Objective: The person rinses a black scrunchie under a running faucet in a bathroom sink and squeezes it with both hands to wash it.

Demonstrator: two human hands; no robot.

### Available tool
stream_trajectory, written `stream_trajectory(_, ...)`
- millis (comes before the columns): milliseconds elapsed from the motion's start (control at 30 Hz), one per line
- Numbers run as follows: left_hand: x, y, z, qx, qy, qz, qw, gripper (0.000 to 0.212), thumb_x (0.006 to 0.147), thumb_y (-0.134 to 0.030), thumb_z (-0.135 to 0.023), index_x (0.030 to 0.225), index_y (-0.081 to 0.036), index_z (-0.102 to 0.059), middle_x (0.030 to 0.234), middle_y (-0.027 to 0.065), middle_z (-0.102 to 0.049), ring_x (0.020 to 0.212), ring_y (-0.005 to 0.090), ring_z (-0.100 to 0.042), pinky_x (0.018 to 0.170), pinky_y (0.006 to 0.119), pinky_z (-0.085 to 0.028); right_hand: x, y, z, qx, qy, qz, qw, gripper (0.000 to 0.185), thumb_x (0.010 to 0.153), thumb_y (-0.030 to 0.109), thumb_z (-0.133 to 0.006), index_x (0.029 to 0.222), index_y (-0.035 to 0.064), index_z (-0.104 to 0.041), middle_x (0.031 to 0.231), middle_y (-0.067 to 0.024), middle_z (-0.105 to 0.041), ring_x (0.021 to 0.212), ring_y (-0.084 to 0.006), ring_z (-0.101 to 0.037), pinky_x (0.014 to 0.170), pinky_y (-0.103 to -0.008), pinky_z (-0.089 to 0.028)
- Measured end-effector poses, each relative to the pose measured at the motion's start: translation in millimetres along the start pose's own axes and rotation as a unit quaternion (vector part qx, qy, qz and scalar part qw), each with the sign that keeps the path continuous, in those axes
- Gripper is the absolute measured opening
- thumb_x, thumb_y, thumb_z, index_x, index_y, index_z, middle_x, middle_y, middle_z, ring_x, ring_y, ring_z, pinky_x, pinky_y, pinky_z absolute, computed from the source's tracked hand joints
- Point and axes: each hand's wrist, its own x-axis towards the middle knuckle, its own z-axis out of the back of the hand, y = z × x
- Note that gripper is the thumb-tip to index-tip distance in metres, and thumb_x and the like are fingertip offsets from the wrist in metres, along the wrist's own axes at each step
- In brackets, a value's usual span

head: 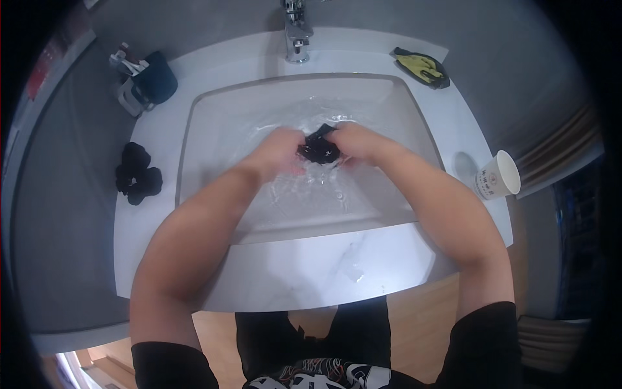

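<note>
Both my hands are in the water of a white rectangular sink (291, 223). A wet black cloth item (320, 148) is bunched between them, partly at the water's surface. My left hand (286, 146) grips its left side, and my right hand (352, 143) holds its right side and upper corner. Ripples spread around the cloth. The lower fingers of both hands are blurred under the water. What kind of garment the cloth is, I cannot tell.
A chrome faucet (297, 36) stands behind the sink. Left on the counter are a dark cup with toothbrushes (156, 78) and a black fabric bundle (138, 174). On the right are yellow-and-black work gloves (423, 68) and a paper cup (498, 176) bearing writing, near the counter edge.
</note>
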Motion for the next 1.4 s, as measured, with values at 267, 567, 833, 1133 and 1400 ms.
stream_trajectory(267,4.2,-28.1,10.4,-0.247,-0.135,0.031,0.959,0.028,0.066,-0.003,-0.074,0.091,0.001,-0.061,0.083,0.0163,-0.062,0.074,0.0288,-0.063,0.067,0.035,-0.054,-9.2,12.7,-1.4,0.069,-0.153,0.035,0.985,0.024,0.085,0.007,-0.059,0.107,-0.0018,-0.059,0.091,-0.0162,-0.064,0.074,-0.0245,-0.067,0.055,-0.0350,-0.059)
stream_trajectory(567,-12.0,-44.4,18.7,-0.007,-0.050,0.150,0.987,0.040,0.063,-0.029,-0.077,0.089,0.000,-0.069,0.085,0.0197,-0.068,0.076,0.0335,-0.066,0.072,0.037,-0.052,-5.4,14.0,-10.3,0.199,-0.033,0.007,0.979,0.024,0.092,0.016,-0.053,0.107,-0.0005,-0.061,0.088,-0.0139,-0.065,0.069,-0.0211,-0.068,0.054,-0.0364,-0.057)
stream_trajectory(833,-26.1,-53.7,6.8,-0.276,-0.076,0.258,0.923,0.040,0.078,-0.025,-0.078,0.105,0.001,-0.064,0.080,0.0124,-0.064,0.068,0.0200,-0.064,0.057,0.036,-0.053,-25.2,7.0,-15.0,0.373,-0.026,-0.115,0.920,0.025,0.093,0.013,-0.051,0.104,-0.0067,-0.060,0.090,-0.0233,-0.066,0.075,-0.0329,-0.068,0.065,-0.0425,-0.054)
stream_trajectory(1133,-20.8,-36.3,5.6,-0.500,-0.016,0.426,0.754,0.023,0.088,-0.030,-0.066,0.081,-0.009,-0.059,0.066,0.0022,-0.054,0.050,0.0142,-0.048,0.040,0.029,-0.038,-8.1,0.6,-34.0,-0.042,-0.164,-0.006,0.986,0.024,0.092,0.017,-0.047,0.097,-0.0013,-0.062,0.088,-0.0276,-0.065,0.087,-0.0449,-0.063,0.079,-0.0512,-0.049)
stream_trajectory(1400,-4.4,-46.8,-32.4,-0.833,-0.190,0.327,0.404,0.039,0.097,-0.042,-0.043,0.090,-0.009,-0.061,0.083,0.0068,-0.062,0.079,0.0205,-0.061,0.066,0.041,-0.050,-27.4,77.5,-46.0,0.131,-0.109,-0.009,0.985,0.046,0.096,0.037,-0.042,0.081,0.0002,-0.066,0.085,-0.0284,-0.065,0.086,-0.0471,-0.061,0.079,-0.0533,-0.047)
